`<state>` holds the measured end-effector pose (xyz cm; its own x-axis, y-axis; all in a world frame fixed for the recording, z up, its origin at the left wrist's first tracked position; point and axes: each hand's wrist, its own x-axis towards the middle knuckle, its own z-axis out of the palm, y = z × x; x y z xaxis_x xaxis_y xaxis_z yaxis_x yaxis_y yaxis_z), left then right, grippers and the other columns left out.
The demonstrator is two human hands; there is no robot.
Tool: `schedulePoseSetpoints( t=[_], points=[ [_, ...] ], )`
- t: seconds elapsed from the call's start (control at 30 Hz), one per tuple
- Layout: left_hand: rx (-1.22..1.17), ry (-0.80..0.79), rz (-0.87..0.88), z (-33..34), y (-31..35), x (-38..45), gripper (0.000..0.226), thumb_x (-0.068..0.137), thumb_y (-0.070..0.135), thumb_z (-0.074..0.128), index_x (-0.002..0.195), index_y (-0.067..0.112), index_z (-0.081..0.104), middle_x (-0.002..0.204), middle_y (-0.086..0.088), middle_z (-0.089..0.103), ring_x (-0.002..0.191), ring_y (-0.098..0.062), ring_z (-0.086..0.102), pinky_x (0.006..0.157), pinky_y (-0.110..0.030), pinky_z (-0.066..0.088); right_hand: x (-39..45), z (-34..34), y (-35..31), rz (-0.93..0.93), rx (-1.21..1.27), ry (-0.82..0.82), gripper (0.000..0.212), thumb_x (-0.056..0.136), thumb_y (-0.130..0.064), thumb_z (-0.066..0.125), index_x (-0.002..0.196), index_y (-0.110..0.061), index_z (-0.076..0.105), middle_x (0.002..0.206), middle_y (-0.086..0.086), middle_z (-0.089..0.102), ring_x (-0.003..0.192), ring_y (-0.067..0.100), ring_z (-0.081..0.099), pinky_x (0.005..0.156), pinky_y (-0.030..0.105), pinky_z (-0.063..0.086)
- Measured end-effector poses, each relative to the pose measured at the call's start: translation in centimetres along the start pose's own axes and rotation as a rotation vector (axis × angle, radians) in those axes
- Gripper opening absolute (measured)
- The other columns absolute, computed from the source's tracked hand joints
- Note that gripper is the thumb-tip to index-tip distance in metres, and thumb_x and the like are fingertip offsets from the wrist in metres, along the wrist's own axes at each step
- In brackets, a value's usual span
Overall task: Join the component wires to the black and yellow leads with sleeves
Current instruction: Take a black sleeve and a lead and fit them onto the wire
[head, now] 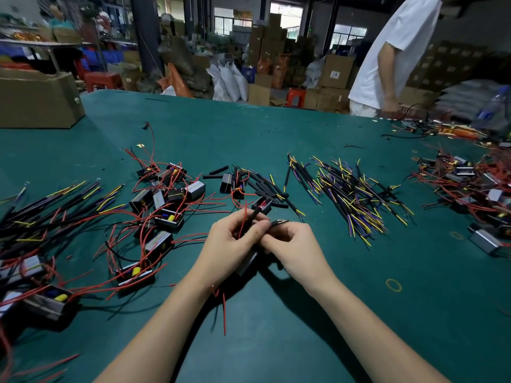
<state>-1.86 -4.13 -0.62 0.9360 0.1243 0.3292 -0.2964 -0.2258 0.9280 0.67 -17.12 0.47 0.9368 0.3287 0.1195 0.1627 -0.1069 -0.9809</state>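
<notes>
My left hand (229,241) grips a red component wire (243,222) together with a black sleeve (253,215) that sticks up between its fingers. My right hand (293,244) pinches a black lead (279,223) right against the left fingertips. A grey component box (247,262) hangs below both hands, partly hidden by them, and its red wire (224,313) trails down over the green table (276,327). A pile of black and yellow leads (351,194) lies beyond my right hand. Loose black sleeves (265,189) lie just beyond my hands.
Grey component boxes with red wires (166,205) crowd the left side, with more leads (55,200) at the far left. Another heap of components (470,189) fills the right edge. A person in a white shirt (395,51) stands at the far right; a cardboard box (36,100) sits back left.
</notes>
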Motion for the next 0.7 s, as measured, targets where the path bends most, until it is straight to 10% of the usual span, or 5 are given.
schedulePoseSetpoints(
  t=[0.2, 0.7],
  points=[
    [-0.051, 0.048, -0.037, 0.0, 0.3, 0.0, 0.008, 0.085, 0.008, 0.068, 0.087, 0.014, 0.071, 0.078, -0.013, 0.07, 0.069, -0.009, 0.059, 0.073, -0.026, 0.048, 0.2, -2.2, 0.2, 0.005, 0.043, 0.031, 0.011, 0.082, -0.006, 0.07, 0.089, -0.009, 0.063, 0.074, 0.006, 0.067, 0.056, 0.006, 0.056, 0.057, 0.017, 0.043],
    [0.019, -0.084, -0.04, -0.1, 0.7, -0.2, 0.02, 0.092, 0.009, 0.059, 0.088, 0.021, 0.074, 0.058, 0.01, 0.046, 0.051, -0.006, 0.036, 0.051, -0.018, 0.029, 0.3, -2.5, 0.1, 0.055, 0.228, 0.126, 0.017, 0.088, -0.014, 0.065, 0.071, -0.011, 0.066, 0.063, 0.002, 0.066, 0.057, 0.011, 0.053, 0.064, 0.027, 0.042]
  ],
)
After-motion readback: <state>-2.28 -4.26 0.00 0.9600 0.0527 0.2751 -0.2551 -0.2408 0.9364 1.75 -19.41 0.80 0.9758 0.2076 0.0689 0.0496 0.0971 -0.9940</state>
